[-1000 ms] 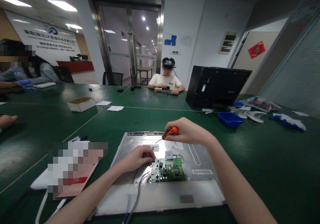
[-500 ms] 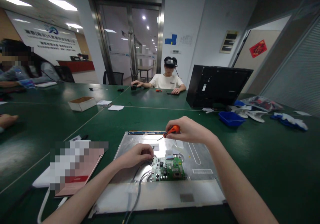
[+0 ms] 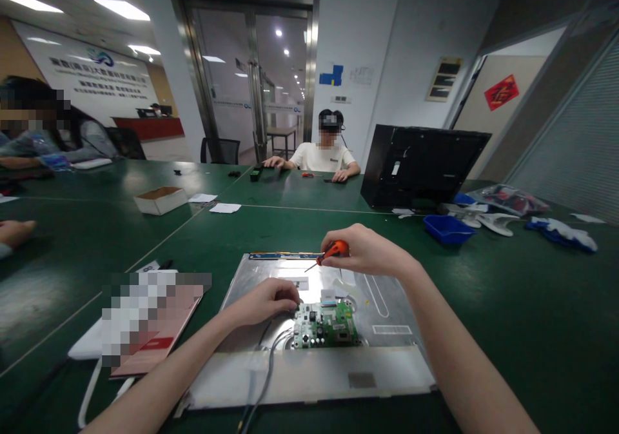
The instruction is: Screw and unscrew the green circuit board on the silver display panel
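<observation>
A green circuit board (image 3: pixel 325 325) lies on the silvery back of a flat display panel (image 3: pixel 387 305), which rests on the table. My left hand (image 3: pixel 276 295) is closed at the board's upper left corner, thumb and fingertips pinched together; what they hold, if anything, is hidden. In my right hand (image 3: pixel 360 248) is an orange and black screwdriver (image 3: pixel 337 249), its thin shaft pointing down and left above the panel, apart from the board. Grey cables (image 3: pixel 269 373) run from the board's left side over the panel's front edge.
Left of the panel lie a pink folder (image 3: pixel 167 337) and a white device with cables. Farther back stand a white box (image 3: pixel 161 200), a black monitor (image 3: pixel 423 166) and a blue tray (image 3: pixel 449 229). Gloves (image 3: pixel 563 233) lie at right. A person (image 3: pixel 323 157) sits opposite; others sit left.
My hands and the screwdriver have hardly moved. Across the table, the person's hand has come away from a small dark object, which now lies apart from it.
</observation>
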A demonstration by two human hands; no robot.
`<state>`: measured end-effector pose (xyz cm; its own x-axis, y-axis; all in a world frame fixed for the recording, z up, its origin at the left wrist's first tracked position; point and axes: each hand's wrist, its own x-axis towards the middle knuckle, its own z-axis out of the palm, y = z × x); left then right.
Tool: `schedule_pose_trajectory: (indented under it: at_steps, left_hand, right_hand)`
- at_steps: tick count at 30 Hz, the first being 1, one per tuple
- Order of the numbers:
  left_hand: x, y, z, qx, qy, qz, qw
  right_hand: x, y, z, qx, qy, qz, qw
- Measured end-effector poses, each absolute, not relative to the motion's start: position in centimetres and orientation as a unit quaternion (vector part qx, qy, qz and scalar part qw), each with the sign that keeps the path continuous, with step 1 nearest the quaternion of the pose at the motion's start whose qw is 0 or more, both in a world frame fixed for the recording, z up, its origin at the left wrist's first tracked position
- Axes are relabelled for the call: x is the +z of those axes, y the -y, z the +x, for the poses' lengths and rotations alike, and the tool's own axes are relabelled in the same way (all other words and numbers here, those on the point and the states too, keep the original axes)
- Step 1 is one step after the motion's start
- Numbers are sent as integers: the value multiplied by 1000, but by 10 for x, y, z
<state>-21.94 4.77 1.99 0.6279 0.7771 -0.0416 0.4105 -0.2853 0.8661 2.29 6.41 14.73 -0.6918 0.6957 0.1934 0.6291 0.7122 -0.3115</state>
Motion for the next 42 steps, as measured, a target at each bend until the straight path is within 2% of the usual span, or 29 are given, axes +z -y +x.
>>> schedule_pose_trajectory:
  at_steps: [13,42]
  left_hand:
    - [21,-46,-216,201,-388,814,383]
    - [11,-48,-216,223,-403,808,367]
  right_hand:
    - [146,-64,22,102,916,-356,153]
    - [145,-64,19,102,918,-354,146]
